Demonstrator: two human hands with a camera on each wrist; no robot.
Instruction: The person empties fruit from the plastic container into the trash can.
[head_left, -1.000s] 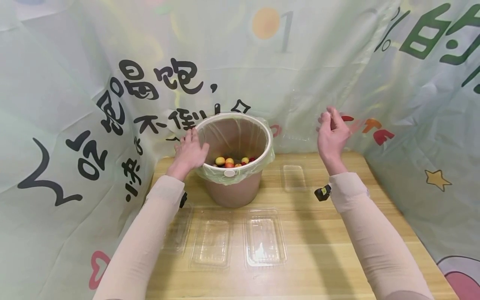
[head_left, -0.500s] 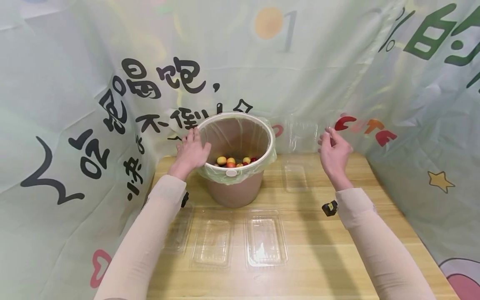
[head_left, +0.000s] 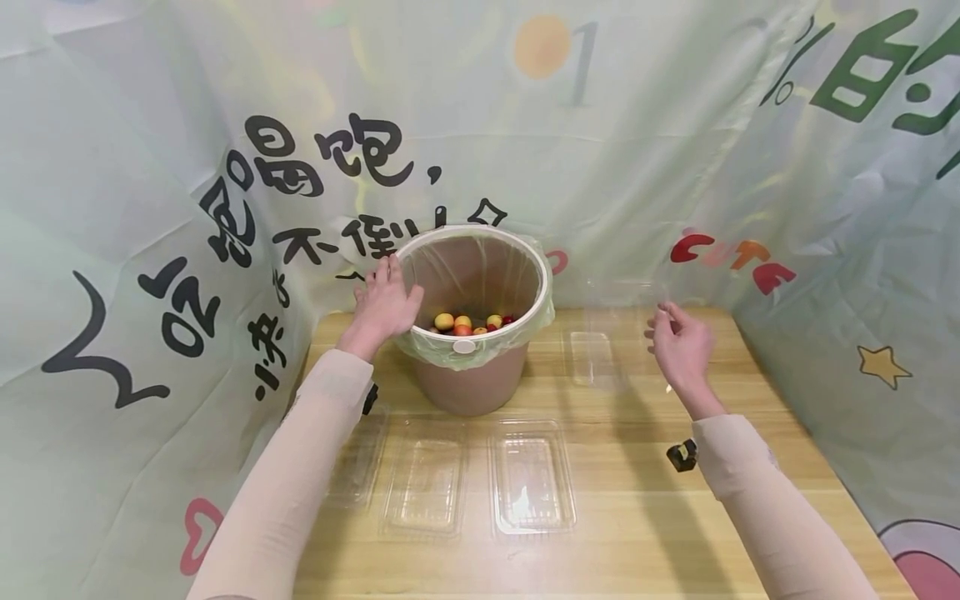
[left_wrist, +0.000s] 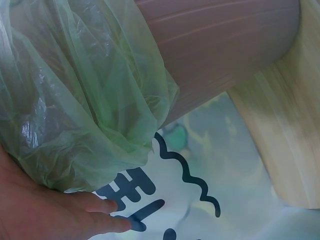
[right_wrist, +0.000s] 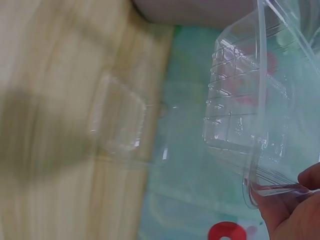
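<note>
Currently my right hand (head_left: 681,350) is pinching the clear clamshell box (head_left: 618,333) by its rim, right of the bucket (head_left: 472,333), above the desk (head_left: 637,500). Probably light, thin, slippery, crush-prone; gripping the edge. Left hand (head_left: 384,302) is resting flat on the bucket's bag liner (left_wrist: 85,100).

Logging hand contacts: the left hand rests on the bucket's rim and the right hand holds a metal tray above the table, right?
Not quite. The left hand does rest on the bucket rim, but the right hand pinches a clear plastic container, not a metal tray; the right wrist view shows it.
</note>
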